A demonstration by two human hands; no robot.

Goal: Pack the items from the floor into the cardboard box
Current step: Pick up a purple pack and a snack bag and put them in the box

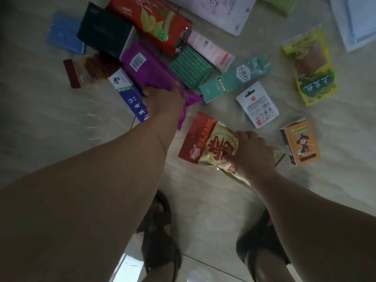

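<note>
— Arms?
— Both are stretched down toward the floor (61,110). The red-and-cream snack pouch (207,143) is gripped by the right hand (252,153), fingers curled over its edge.
— Farther out?
— The purple pack (146,70) is covered by the left hand (162,98); how its fingers lie cannot be told. Boxes are scattered beyond.

Two hands (162,100), about nine boxes (301,142), about four pouches (211,147) on floor.
</note>
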